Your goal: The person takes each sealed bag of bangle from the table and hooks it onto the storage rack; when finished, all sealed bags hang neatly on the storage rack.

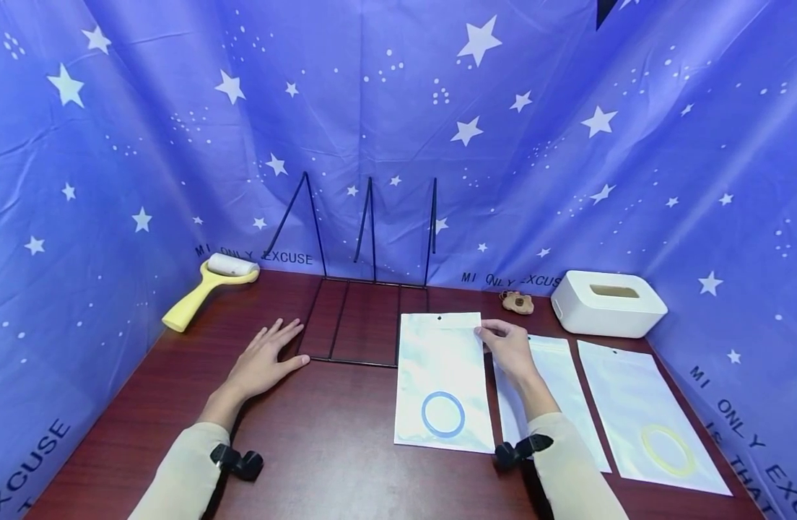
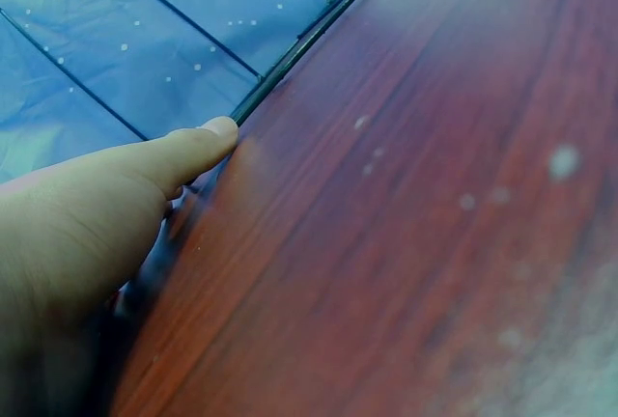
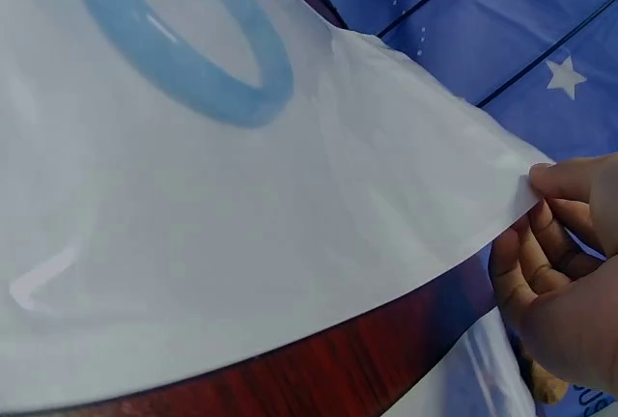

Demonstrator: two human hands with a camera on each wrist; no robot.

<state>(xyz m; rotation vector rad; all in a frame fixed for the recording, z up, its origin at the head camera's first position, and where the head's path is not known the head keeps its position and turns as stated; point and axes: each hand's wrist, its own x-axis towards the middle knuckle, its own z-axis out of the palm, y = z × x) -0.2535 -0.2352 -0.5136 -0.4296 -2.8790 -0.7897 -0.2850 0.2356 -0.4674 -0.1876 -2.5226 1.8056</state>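
My right hand (image 1: 507, 349) pinches the upper right edge of a white pouch (image 1: 437, 361) between thumb and fingers. A blue ring (image 1: 443, 414) shows through the pouch's lower part, larger in the right wrist view. The pouch overlaps the right side of a black wire rack (image 1: 366, 361), which has several upright prongs at its back. At the rack's front left corner lies my left hand (image 1: 262, 361), fingers spread on the table. In the left wrist view its thumb (image 2: 208, 142) touches the rack's black front bar (image 2: 290, 58).
Two more white pouches lie to the right, one (image 1: 557, 372) partly under my right arm, the other (image 1: 632, 390) with a yellow ring (image 1: 668, 450). Behind them are a white tissue box (image 1: 609, 318) and a small brown item (image 1: 517, 302). A yellow-handled lint roller (image 1: 203, 289) lies at left.
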